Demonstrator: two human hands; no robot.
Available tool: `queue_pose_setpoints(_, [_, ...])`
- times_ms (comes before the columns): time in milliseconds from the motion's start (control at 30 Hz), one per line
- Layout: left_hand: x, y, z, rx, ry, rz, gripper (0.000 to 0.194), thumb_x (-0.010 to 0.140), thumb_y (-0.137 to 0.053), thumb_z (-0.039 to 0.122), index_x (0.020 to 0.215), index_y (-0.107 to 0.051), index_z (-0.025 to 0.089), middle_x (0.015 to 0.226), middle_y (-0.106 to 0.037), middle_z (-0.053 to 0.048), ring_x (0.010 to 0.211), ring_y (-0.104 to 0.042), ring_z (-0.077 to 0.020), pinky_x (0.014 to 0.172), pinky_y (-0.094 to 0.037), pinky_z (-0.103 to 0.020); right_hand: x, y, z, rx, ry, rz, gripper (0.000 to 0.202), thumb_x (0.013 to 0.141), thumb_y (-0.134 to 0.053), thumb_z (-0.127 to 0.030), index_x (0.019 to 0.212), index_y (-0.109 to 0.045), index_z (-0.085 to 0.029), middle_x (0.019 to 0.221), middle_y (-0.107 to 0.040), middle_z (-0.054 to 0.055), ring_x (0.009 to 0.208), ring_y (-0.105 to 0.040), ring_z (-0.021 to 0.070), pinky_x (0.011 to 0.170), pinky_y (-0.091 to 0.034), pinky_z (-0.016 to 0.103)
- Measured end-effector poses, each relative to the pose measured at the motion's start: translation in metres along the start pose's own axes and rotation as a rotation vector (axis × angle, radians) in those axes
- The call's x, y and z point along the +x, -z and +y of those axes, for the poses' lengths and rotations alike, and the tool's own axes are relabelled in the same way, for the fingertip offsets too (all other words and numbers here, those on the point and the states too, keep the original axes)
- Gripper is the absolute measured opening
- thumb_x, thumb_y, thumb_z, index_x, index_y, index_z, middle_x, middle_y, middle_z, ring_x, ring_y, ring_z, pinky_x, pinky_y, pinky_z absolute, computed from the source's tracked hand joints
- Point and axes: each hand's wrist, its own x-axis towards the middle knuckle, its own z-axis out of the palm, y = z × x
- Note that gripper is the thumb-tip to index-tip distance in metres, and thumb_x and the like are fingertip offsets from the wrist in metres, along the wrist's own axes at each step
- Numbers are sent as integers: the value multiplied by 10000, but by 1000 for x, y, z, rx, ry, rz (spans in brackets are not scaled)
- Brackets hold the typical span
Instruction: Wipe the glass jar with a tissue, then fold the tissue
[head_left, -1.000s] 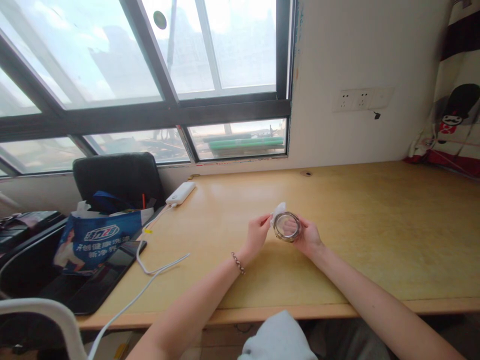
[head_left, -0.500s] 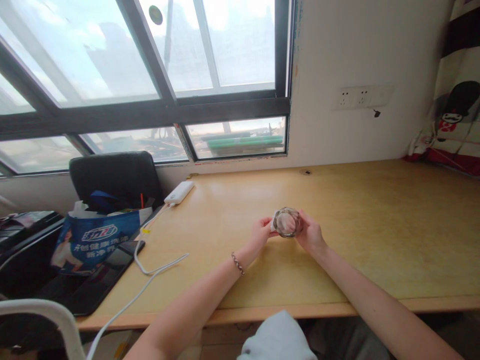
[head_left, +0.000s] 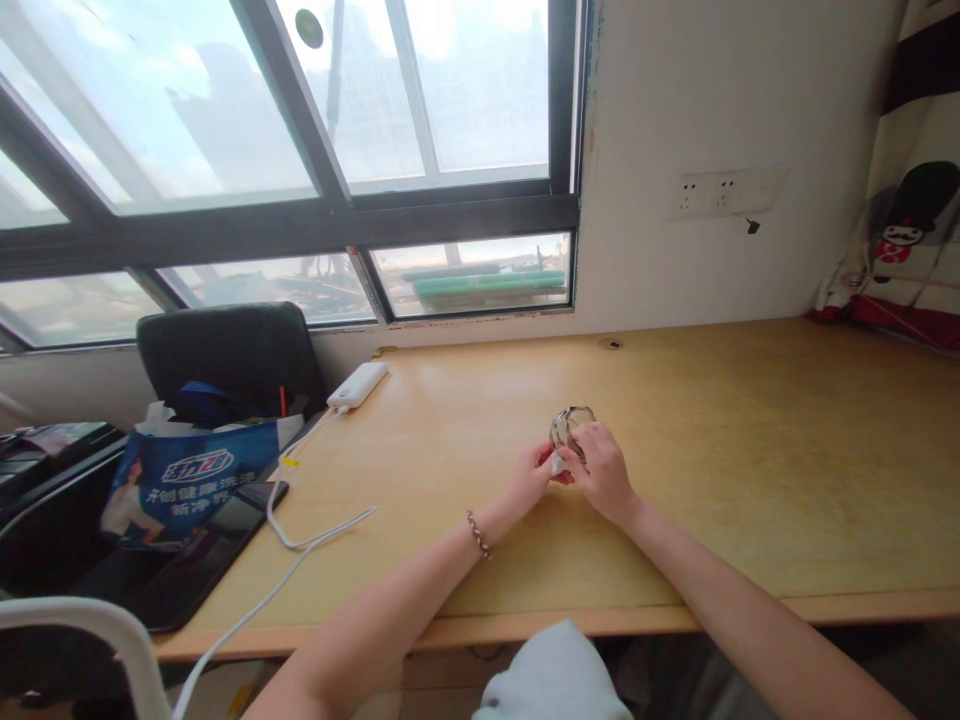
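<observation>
Over the middle of a wooden desk [head_left: 750, 450] I hold a small clear glass jar [head_left: 567, 424]. My right hand [head_left: 600, 478] wraps around the jar from the near side and hides most of it; only its rim shows above my fingers. My left hand [head_left: 534, 475] pinches a small white tissue [head_left: 558, 464] against the jar's lower left side, and the tissue is mostly hidden between my hands. A beaded bracelet [head_left: 478, 534] sits on my left wrist.
A white power bank [head_left: 359, 384] lies at the desk's back left with a white cable [head_left: 315, 540] trailing off the front edge. Left of the desk stand a black chair [head_left: 225, 350], a blue printed bag [head_left: 191, 475] and a dark tablet [head_left: 202, 560]. Wall sockets [head_left: 724, 194] are above the desk.
My right hand has turned over the jar, so its opening no longer faces me. The tissue, sticking up behind the jar a second ago, is tucked low between my hands.
</observation>
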Motion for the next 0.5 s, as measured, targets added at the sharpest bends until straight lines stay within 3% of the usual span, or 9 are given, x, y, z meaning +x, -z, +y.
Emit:
queue_pose_setpoints(100, [0,-2,-2,-174,41,-59,206,655,-603,249,815,-607,118,746,-612,-61,676,-558,-146,666,-462,-283,2,4,-4,-54,91,-32,139,826,-417,-258,793,-540,-202,761,-528,66,845,-420,235,774,-356,387])
queue_pose_setpoints(233, [2,6,0,-387,11,-56,179,678,-539,223,807,-616,125,856,-614,-82,770,-557,-162,766,-441,-316,3,4,-6,-60,164,-63,163,830,-417,-212,862,-576,-225,802,-566,59,922,-408,234,836,-348,399])
queue_pose_setpoints(433, [6,16,9,-367,-41,1,271,759,-510,314,957,-594,149,989,-602,-89,864,-558,-186,727,-453,-287,1,2,-8,-93,132,-3,103,789,-519,-232,849,-599,-254,951,-523,60,989,-397,239,877,-325,423])
queue_pose_setpoints(500, [6,16,9,-368,-36,-5,277,763,-522,306,987,-587,156,1007,-600,-89,877,-564,-187,718,-459,-277,0,0,-8,-53,72,55,199,745,-583,-275,942,-569,-248,1055,-467,78,1033,-385,252,896,-309,446])
